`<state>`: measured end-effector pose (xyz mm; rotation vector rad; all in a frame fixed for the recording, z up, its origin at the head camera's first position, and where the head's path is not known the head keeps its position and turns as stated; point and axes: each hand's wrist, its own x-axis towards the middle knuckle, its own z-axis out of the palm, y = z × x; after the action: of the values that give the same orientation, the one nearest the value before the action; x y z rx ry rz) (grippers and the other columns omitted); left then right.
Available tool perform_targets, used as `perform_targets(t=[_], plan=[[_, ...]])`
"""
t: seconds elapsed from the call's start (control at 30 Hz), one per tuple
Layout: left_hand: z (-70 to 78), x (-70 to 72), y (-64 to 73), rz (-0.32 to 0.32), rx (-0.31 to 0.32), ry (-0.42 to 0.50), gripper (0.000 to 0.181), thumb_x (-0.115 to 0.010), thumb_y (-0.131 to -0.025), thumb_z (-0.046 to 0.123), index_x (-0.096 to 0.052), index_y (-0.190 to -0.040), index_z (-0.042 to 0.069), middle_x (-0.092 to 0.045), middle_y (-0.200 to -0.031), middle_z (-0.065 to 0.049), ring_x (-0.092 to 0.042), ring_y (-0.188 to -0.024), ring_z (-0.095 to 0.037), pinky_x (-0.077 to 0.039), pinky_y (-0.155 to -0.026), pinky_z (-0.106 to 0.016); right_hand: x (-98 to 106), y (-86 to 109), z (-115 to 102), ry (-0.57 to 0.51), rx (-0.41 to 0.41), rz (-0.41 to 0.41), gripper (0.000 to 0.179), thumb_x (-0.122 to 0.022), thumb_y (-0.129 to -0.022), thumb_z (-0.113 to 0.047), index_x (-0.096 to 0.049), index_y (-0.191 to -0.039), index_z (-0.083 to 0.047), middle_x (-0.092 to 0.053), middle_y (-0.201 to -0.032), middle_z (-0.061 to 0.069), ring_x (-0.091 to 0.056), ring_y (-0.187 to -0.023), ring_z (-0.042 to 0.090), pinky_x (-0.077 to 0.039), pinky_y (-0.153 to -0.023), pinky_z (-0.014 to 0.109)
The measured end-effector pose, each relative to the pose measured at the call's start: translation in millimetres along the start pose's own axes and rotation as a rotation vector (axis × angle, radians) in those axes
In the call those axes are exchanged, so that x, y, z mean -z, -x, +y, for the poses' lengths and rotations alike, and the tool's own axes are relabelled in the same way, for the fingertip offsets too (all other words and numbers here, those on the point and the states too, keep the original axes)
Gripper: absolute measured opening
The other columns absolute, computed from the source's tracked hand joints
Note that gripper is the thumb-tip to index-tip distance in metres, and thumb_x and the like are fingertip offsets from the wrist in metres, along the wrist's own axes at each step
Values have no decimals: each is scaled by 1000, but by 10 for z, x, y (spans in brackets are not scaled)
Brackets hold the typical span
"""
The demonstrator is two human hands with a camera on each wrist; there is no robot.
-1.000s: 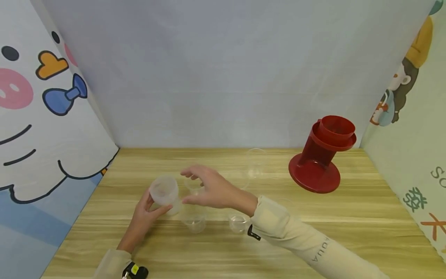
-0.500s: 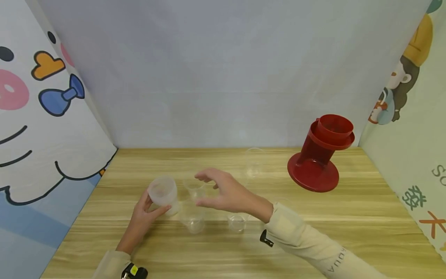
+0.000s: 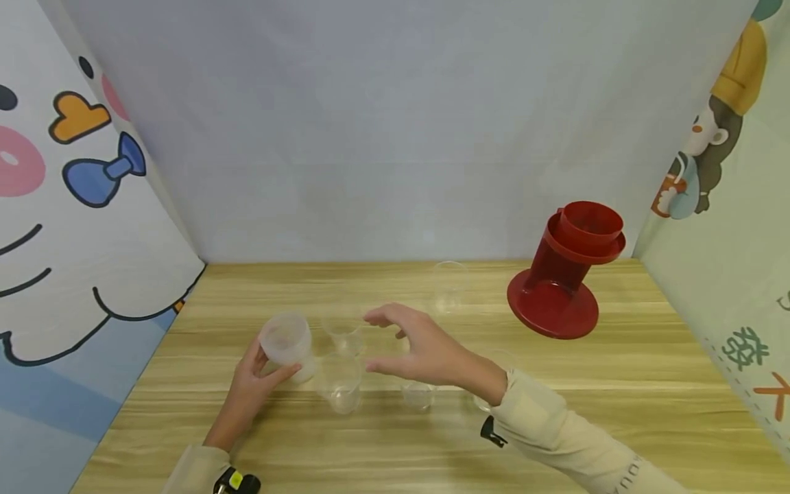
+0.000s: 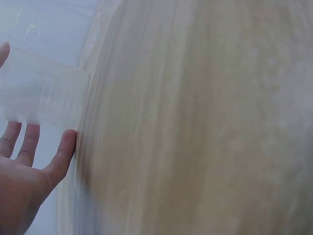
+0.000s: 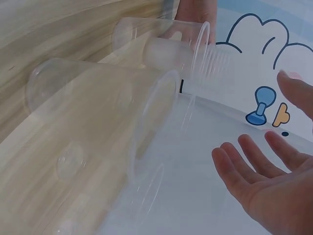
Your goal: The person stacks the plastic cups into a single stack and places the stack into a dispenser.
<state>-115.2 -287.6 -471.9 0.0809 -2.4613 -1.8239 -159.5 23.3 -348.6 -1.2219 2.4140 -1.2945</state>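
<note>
My left hand (image 3: 253, 384) holds a stack of translucent plastic cups (image 3: 286, 339) upright at the left of the table. In the left wrist view its thumb and fingers lie on either side of that stack (image 4: 44, 93). Further right, my right hand (image 3: 426, 350) hovers above the table with thumb and fingers spread apart and nothing between them. Just left of it stand a clear cup (image 3: 343, 391) and another clear cup (image 3: 345, 333) behind. In the right wrist view, a large clear cup (image 5: 93, 93) is beside the spread right hand (image 5: 279, 186), apart from it.
A clear cup (image 3: 418, 396) stands below the right hand and another clear cup (image 3: 449, 295) towards the back. At the back right is a red stand (image 3: 552, 302) with a ring-shaped holder. A pale cloth wall (image 3: 395, 151) bounds the wooden table (image 3: 308, 446).
My right hand has drawn away to the right from the cup stack, fingers still spread. The left hand keeps its hold on the stack, almost in place.
</note>
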Motion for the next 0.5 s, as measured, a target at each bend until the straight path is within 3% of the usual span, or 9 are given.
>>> perform_targets(t=[0.23,0.5], plan=[[-15,-18,-18,2,3,32,87,-76,-82,18,-22,-150,20,-38,-142,-10,-30,-135,-28,-30,-104,-51,35,117,53,11,-7,39,55,-78,-79,-25,-54,-127,-10,-56,-125,0,-51,-115,17,-48,-87,38],[-19,-13,-33,2,8,25,88,-75,-82,17,-21,-151,20,-38,-142,-9,-30,-135,-27,-30,-104,-51,98,222,99,22,17,109,52,-79,-78,-24,-57,-124,-10,-59,-121,-2,-54,-112,16,-48,-86,34]])
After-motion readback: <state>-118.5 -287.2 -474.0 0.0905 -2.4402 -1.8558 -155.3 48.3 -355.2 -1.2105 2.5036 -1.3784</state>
